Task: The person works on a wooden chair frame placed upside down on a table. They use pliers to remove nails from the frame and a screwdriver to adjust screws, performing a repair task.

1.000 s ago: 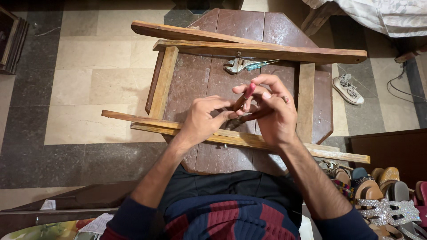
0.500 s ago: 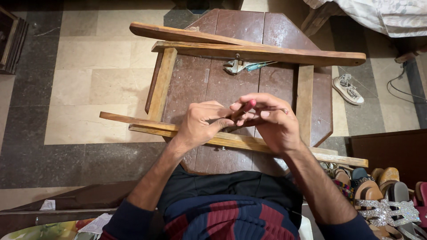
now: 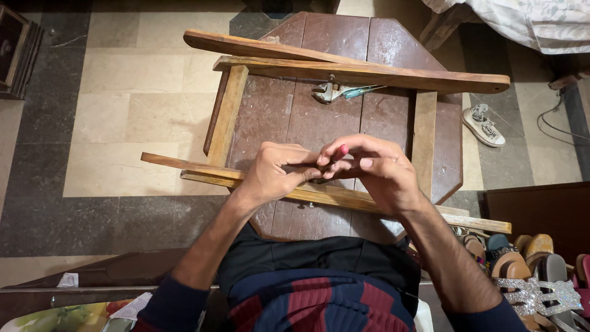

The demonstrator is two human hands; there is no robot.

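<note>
Pinching a small pink-tipped object (image 3: 340,150), both hands (image 3: 332,169) meet above rough wooden frame (image 3: 362,74).

Setting: a lived-in room of a home, used for informal woodwork; the floor (image 3: 123,117) is laid with beige and dark stone tiles; a patterned bedsheet (image 3: 528,21) hangs in at top right; sandals and slippers (image 3: 528,258) crowd the lower right corner; a white sneaker (image 3: 484,125) lies on the tiles; a rough wooden frame (image 3: 344,74) rests across a worn octagonal bench (image 3: 369,37).
</note>
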